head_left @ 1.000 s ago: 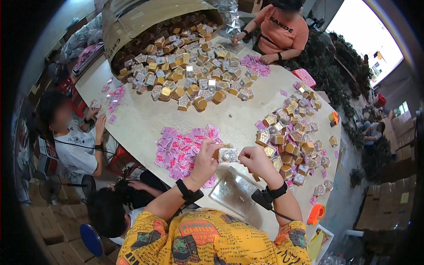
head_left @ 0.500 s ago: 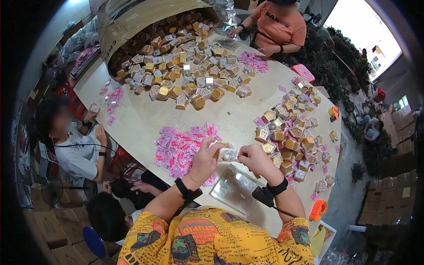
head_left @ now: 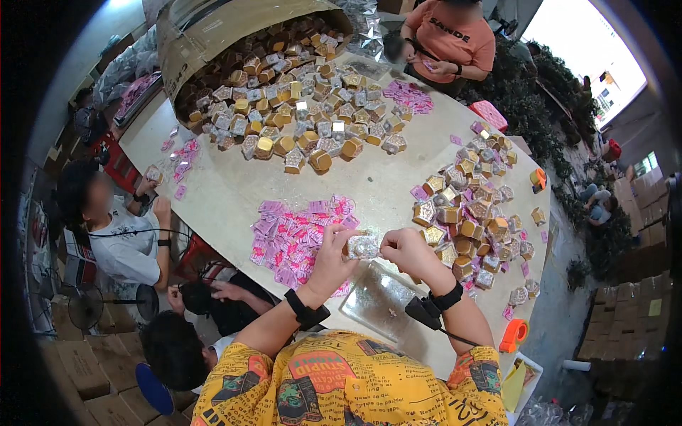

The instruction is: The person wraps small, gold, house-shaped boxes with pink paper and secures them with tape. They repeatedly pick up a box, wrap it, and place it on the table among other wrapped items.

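Over the near part of the table, my left hand [head_left: 331, 259] grips a small gold-and-silver box [head_left: 364, 246] in see-through wrapping by its left side, fingers closed round it. The fingertips of my right hand [head_left: 412, 254] are pinched together at the box's right edge; whether they hold the wrapping or something small is hidden. Beside my left hand spreads a pile of small flat pink packets [head_left: 295, 238]. Below the box lies a shiny silver-grey tray or plate [head_left: 376, 302]. Many similar gold boxes [head_left: 469, 231] are heaped right of my right hand, with pink packets among them.
A large cardboard carton [head_left: 234, 50] on its side spills gold boxes across the far table [head_left: 383, 181]. Orange tape rolls [head_left: 513, 335] sit by the right edge. Co-workers stand or sit at the far side [head_left: 451, 42] and at the left [head_left: 128, 227].
The box in my left hand has turned so its patterned face shows more, and my left hand has shifted slightly. Across the table, the orange-shirted co-worker's hands have come together off the tabletop.
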{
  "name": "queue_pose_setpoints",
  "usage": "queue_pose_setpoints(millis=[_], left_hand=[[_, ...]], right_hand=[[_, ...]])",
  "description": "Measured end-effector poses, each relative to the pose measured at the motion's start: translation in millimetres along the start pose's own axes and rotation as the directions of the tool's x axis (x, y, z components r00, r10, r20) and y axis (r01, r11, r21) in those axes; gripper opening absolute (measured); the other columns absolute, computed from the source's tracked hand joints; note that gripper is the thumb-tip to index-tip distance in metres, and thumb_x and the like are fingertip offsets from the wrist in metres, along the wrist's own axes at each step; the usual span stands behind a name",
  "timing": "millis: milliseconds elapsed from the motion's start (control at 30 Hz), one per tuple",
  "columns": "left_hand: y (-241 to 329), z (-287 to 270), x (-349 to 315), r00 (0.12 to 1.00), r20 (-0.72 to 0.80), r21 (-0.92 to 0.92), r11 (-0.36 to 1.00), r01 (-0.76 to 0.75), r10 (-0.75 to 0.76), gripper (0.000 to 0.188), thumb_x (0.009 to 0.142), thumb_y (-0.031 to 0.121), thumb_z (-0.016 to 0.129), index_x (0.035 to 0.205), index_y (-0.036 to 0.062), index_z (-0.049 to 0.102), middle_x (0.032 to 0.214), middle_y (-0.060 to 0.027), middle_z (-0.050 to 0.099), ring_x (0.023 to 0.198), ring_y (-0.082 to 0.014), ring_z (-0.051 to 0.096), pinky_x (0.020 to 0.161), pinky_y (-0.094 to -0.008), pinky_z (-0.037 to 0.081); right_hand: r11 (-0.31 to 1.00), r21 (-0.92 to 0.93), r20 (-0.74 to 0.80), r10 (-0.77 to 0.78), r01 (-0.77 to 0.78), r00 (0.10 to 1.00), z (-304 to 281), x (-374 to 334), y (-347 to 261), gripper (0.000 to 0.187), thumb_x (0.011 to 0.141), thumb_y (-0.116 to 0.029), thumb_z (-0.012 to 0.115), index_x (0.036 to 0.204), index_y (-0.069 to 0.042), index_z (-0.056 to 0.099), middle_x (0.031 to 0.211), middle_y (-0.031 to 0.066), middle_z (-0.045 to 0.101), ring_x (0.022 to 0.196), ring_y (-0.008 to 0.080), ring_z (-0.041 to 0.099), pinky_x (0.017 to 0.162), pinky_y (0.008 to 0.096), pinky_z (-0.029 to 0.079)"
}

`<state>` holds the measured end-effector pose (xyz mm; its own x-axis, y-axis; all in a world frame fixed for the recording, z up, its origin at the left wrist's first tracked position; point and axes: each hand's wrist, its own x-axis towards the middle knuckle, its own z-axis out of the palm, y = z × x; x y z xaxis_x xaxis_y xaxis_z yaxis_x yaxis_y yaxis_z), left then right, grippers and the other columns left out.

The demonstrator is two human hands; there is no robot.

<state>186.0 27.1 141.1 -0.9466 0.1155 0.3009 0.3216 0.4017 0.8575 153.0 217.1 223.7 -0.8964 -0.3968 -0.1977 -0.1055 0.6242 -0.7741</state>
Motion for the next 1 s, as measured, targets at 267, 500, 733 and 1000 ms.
queue_pose_setpoints(millis=[267, 500, 733, 1000], left_hand=[[5, -6, -4, 1.0, 0.003, 0.016, 1.0, 0.014, -0.014, 0.048, 0.07, -0.004, 0.069, 0.115, 0.0094, 0.059, 0.114, -0.0137, 0.044, 0.104, -0.0282, 0.053, 0.077, -0.0317, 0.052], [10, -14, -1, 0.997, 0.056, 0.092, 0.994, -0.054, 0.049, 0.048, 0.068, -0.003, 0.069, 0.113, 0.0125, 0.059, 0.112, -0.0125, 0.047, 0.079, -0.0297, 0.062, 0.07, -0.0356, 0.053], [4, -11, -6, 0.998, 0.005, 0.041, 0.998, -0.056, 0.056, 0.048, 0.069, -0.004, 0.068, 0.114, 0.0092, 0.058, 0.11, -0.0133, 0.047, 0.095, -0.0295, 0.058, 0.074, -0.035, 0.053], [12, -16, -8, 0.998, 0.048, 0.062, 0.997, -0.041, 0.038, 0.048, 0.069, -0.003, 0.069, 0.115, 0.0095, 0.059, 0.111, -0.0131, 0.047, 0.098, -0.0294, 0.058, 0.075, -0.0349, 0.052]], right_hand=[[0.999, -0.037, 0.027, -0.036, 0.037, 0.999, 4, -1, 0, 0.015, 0.076, -0.01, 0.059, 0.077, 0.003, 0.066, 0.061, 0.0175, 0.056, 0.052, 0.0258, 0.056, 0.053, 0.0363, 0.046], [0.992, -0.085, 0.019, -0.089, 0.091, 0.996, 9, -2, 6, 0.014, 0.076, -0.009, 0.059, 0.075, 0.004, 0.064, 0.061, 0.0177, 0.057, 0.053, 0.0272, 0.056, 0.054, 0.0369, 0.046], [0.998, -0.047, 0.03, -0.033, 0.035, 0.999, 11, -3, 4, 0.014, 0.073, -0.009, 0.059, 0.074, 0.004, 0.064, 0.064, 0.0232, 0.057, 0.056, 0.0335, 0.058, 0.058, 0.0404, 0.047], [0.995, 0.086, 0.085, 0.043, -0.05, 0.995, 10, -4, 0, 0.015, 0.076, -0.008, 0.059, 0.071, 0.004, 0.064, 0.054, 0.0115, 0.056, 0.044, 0.0167, 0.054, 0.046, 0.0312, 0.045]])
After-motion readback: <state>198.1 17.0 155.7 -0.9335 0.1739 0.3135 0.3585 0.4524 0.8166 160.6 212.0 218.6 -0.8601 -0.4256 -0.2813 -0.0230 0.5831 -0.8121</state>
